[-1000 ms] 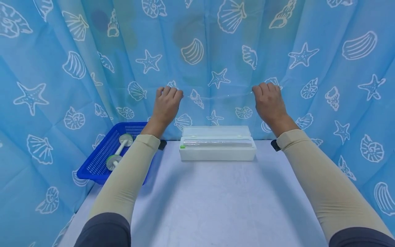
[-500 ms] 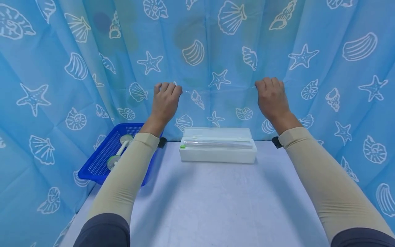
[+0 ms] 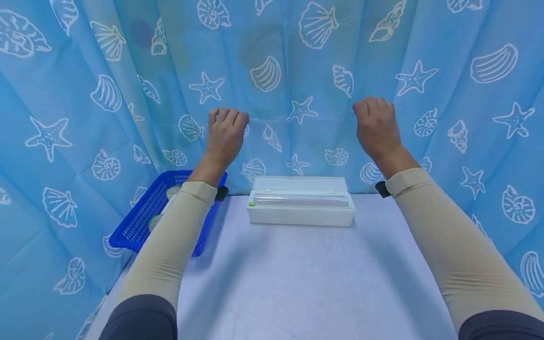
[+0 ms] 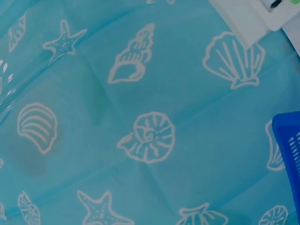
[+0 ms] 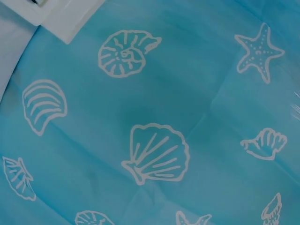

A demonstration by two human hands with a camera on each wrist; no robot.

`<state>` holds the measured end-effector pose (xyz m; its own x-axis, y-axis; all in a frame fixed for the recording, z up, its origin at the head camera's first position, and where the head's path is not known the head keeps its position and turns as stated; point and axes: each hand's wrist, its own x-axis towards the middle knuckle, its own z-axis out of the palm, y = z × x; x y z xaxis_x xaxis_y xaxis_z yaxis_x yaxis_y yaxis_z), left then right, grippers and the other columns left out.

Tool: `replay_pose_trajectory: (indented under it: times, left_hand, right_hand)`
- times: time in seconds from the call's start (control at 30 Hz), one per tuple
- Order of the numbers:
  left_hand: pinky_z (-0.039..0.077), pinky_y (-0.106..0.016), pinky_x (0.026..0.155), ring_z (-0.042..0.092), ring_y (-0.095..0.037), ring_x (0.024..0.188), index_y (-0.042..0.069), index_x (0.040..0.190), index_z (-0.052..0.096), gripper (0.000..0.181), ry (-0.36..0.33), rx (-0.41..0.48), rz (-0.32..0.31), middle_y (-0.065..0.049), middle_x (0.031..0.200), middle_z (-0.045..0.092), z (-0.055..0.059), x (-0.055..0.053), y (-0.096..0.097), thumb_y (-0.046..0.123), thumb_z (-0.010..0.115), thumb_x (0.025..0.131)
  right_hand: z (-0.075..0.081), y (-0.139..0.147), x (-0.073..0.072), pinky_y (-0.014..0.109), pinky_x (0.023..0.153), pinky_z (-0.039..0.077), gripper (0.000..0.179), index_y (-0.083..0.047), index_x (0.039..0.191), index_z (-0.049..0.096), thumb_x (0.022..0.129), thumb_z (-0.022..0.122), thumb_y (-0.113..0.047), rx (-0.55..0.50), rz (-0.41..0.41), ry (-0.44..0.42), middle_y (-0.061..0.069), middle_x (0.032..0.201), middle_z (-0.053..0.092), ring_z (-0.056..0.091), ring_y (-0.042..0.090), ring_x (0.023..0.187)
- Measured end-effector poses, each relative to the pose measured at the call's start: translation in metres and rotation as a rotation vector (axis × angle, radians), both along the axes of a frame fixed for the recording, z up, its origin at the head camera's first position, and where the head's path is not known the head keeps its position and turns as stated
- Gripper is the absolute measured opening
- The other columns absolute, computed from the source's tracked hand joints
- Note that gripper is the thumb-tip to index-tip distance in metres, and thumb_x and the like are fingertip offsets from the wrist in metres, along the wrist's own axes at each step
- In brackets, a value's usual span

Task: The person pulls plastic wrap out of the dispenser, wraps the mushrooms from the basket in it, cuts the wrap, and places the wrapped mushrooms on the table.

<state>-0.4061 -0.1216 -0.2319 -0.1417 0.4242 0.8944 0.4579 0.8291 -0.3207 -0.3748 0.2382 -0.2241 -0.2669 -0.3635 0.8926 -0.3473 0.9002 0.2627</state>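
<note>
In the head view my left hand (image 3: 226, 132) and my right hand (image 3: 377, 125) are raised above the table with curled fingers. Between them stretches a sheet of clear plastic wrap (image 3: 268, 118), and each hand grips one end of its upper edge. Most of the sheet is too transparent to trace, though glints of it show at the side edges of both wrist views. Neither hand appears in its own wrist view. Below and between the hands stands a white plastic wrap dispenser (image 3: 301, 216), lid up, with a clear roll (image 3: 301, 201) and a green tab (image 3: 252, 204) inside.
At the left of the white table (image 3: 306, 278) sits a blue perforated basket (image 3: 138, 229). Pale objects with green rims lie in it, mostly hidden by my left sleeve. A blue curtain with shell prints (image 3: 272, 42) hangs behind and at both sides.
Both hands have risen and moved slightly apart, the right hand higher. The wrap's edge, sagging a second ago, now runs straighter and higher. The dispenser stays in place.
</note>
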Motion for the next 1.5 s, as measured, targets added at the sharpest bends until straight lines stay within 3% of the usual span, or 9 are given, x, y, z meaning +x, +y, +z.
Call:
replay_pose_trajectory:
  times: [0.27,0.73,0.87,1.13,1.3,1.5]
  left_hand:
    - [0.036,-0.047,0.088,0.055,-0.03,0.091,0.003,0.098,0.06,0.02,0.018,-0.011,-0.023,-0.012,0.088,0.058,0.011,0.007,-0.002,0.018,0.048,0.104]
    - [0.035,-0.046,0.089,0.054,-0.03,0.092,0.003,0.1,0.06,0.023,0.013,0.021,-0.019,-0.012,0.088,0.058,0.021,0.016,-0.002,0.02,0.046,0.105]
    - [0.035,-0.047,0.089,0.054,-0.03,0.093,0.004,0.1,0.06,0.021,-0.001,0.007,-0.019,-0.012,0.088,0.058,0.016,0.015,-0.004,0.02,0.047,0.104]
    - [0.036,-0.048,0.087,0.054,-0.029,0.09,0.004,0.098,0.059,0.018,-0.015,-0.031,-0.03,-0.01,0.088,0.057,-0.005,0.017,-0.004,0.018,0.049,0.104]
    - [0.037,-0.048,0.086,0.053,-0.029,0.086,0.003,0.098,0.059,0.013,0.024,-0.048,-0.082,-0.01,0.086,0.057,-0.013,0.028,-0.003,0.015,0.054,0.101]
    - [0.038,-0.049,0.083,0.052,-0.028,0.083,0.005,0.098,0.057,0.006,0.115,-0.084,-0.152,-0.008,0.085,0.056,-0.016,0.049,-0.005,0.011,0.057,0.099]
  right_hand:
    - [0.008,0.001,0.002,0.047,0.063,0.039,0.013,0.004,0.104,0.053,0.102,0.041,0.001,-0.021,0.007,0.035,0.021,0.088,0.052,0.052,0.039,0.079]
    - [0.02,-0.003,0.009,0.048,0.069,0.039,0.016,0.003,0.105,0.053,0.104,0.041,-0.007,-0.057,0.034,0.006,0.021,0.089,0.053,0.052,0.039,0.082]
    - [0.017,-0.002,0.009,0.047,0.07,0.042,0.019,0.002,0.104,0.054,0.105,0.039,-0.009,-0.056,0.033,-0.007,0.02,0.089,0.053,0.053,0.037,0.082]
    - [-0.001,0.004,0.011,0.043,0.065,0.04,0.01,0.003,0.104,0.055,0.101,0.047,-0.003,-0.011,0.038,-0.054,0.018,0.085,0.051,0.05,0.034,0.076]
    - [-0.008,0.011,0.023,0.044,0.064,0.038,0.008,0.004,0.103,0.055,0.1,0.048,0.0,0.014,0.035,-0.079,0.017,0.083,0.051,0.049,0.034,0.075]
    - [-0.011,0.018,0.049,0.047,0.068,0.041,0.009,0.003,0.102,0.056,0.093,0.058,0.006,0.018,0.107,-0.073,0.018,0.086,0.056,0.052,0.036,0.078]
